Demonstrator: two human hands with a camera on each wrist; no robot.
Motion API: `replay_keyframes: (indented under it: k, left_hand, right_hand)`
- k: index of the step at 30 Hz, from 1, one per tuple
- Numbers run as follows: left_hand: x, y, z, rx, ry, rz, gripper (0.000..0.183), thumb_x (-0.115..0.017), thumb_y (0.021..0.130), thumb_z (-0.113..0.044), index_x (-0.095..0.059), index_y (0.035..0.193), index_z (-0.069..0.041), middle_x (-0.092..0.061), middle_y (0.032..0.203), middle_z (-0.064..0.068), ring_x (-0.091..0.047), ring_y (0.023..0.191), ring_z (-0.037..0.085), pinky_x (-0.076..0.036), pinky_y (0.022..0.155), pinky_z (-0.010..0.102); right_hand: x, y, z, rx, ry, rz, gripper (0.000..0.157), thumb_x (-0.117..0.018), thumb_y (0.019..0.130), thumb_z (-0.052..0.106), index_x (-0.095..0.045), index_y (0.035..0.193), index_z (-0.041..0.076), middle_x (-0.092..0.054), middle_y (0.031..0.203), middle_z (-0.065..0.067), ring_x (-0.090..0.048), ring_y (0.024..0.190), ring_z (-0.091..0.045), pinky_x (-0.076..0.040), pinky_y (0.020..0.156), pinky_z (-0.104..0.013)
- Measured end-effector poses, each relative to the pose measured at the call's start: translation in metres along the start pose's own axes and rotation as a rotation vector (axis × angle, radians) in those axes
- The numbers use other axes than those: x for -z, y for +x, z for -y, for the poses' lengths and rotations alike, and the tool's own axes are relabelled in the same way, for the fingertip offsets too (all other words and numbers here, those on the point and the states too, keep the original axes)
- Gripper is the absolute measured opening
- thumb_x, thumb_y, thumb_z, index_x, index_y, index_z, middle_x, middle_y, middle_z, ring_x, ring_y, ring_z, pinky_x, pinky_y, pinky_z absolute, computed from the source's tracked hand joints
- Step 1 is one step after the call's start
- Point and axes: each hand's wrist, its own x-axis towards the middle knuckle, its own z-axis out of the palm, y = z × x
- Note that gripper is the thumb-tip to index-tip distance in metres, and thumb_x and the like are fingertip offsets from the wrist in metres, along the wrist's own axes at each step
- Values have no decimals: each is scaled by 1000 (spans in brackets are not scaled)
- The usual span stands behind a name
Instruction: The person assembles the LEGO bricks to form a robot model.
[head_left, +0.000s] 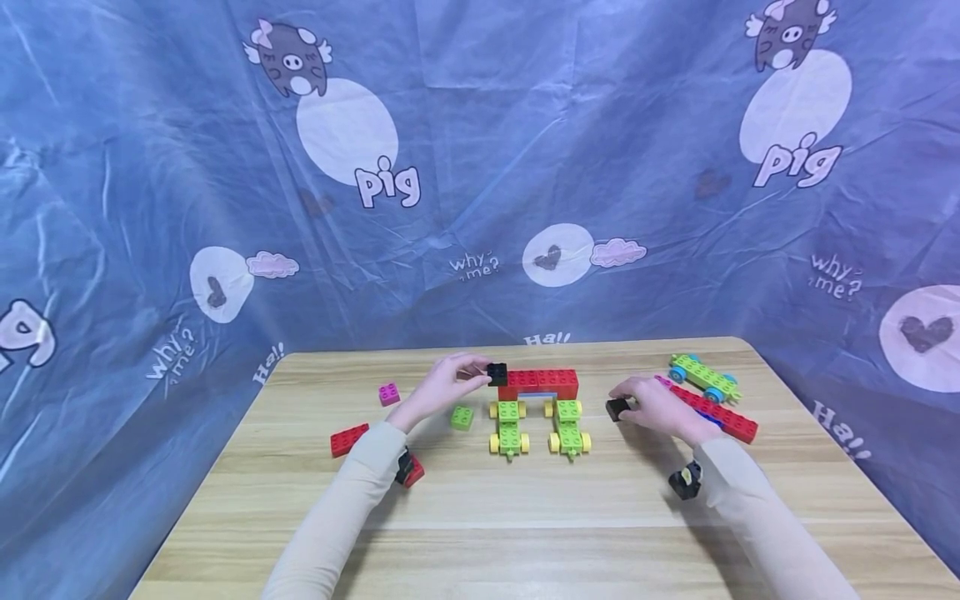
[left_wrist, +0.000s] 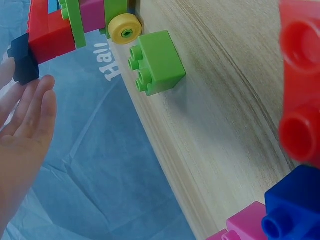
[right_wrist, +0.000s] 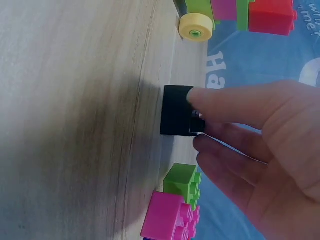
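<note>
My left hand (head_left: 452, 385) pinches a black toy brick (head_left: 497, 374) between thumb and fingers at the left end of a red brick beam (head_left: 542, 382). The left wrist view shows that black brick (left_wrist: 25, 60) right against the red end. The beam stands raised behind two green wheeled bases, a left one (head_left: 509, 433) and a right one (head_left: 570, 432), both with yellow wheels. To their right, my right hand (head_left: 651, 403) grips a second black brick (right_wrist: 176, 111) by its studded side, thumb on one side and fingers on the other, close over the table.
At left lie a magenta brick (head_left: 388, 394), a lime green brick (head_left: 462, 418) and a red brick (head_left: 348, 441); another red brick (head_left: 414, 473) is partly under my left wrist. At right are a long red beam (head_left: 738, 424) and a green base with blue wheels (head_left: 705, 378).
</note>
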Motion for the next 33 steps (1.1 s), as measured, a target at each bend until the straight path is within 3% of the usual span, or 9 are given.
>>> replay_keyframes:
  k: [12,23,33]
  left_hand:
    - [-1,-1,0,-27,19,-20,35,-64,88,-23,-61,120,-9,-68,110,6,-65,97,16,-53,91,27]
    - [-2,-2,1,-15,12,-26,36,-65,87,-25,-61,120,-11,-68,113,5,-65,99,16,-52,93,28]
    - [-1,-2,1,6,11,-17,37,-64,88,-27,-60,122,-12,-67,114,4,-64,101,15,-51,94,28]
  right_hand:
    - [-1,-4,-1,-34,69,55,30,-75,69,-1,-68,98,-3,-69,93,-15,-66,82,-24,-57,69,-37]
    - [-5,-7,-5,-31,57,41,24,-75,71,3,-69,94,2,-71,88,-7,-64,81,-18,-55,72,-36]
    - [5,-6,-3,-19,82,-8,23,-74,73,5,-70,96,5,-72,89,-5,-66,82,-16,-56,71,-32]
